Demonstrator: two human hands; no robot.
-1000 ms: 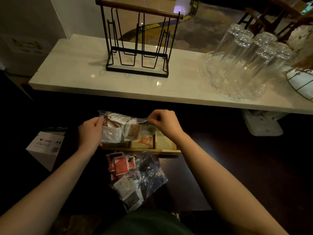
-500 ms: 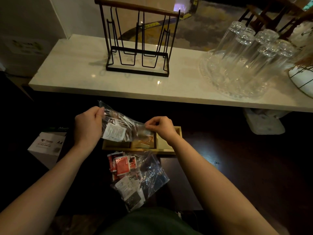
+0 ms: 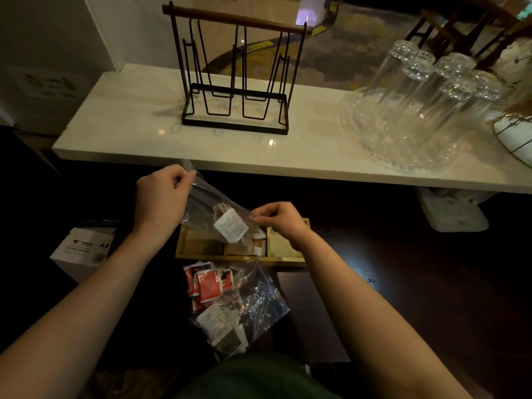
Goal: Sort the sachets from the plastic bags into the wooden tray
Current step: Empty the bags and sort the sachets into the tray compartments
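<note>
A clear plastic bag (image 3: 208, 201) hangs tilted over the wooden tray (image 3: 283, 259), its upper end pinched by my left hand (image 3: 161, 194) and its lower end by my right hand (image 3: 280, 221). A white sachet (image 3: 231, 229) and some brown ones sit at the bag's low end, above the tray's middle compartment. A few sachets (image 3: 258, 245) lie in that compartment. Closer to me, a second plastic bag (image 3: 259, 298) lies on the dark surface with red sachets (image 3: 208, 285) and white and dark sachets (image 3: 214, 322) spilling from it.
A white marble counter (image 3: 121, 125) runs across beyond the tray, carrying a black wire rack (image 3: 236, 79), upturned glasses (image 3: 426, 90) on a glass tray and a white wire-framed object (image 3: 515, 136). An A4 paper box (image 3: 85, 249) stands left. A white item (image 3: 452, 211) lies under the counter, right.
My left hand rose and my right hand dropped toward the tray, tipping the bag from level to steeply tilted. The sachets inside slid to its lower right end.
</note>
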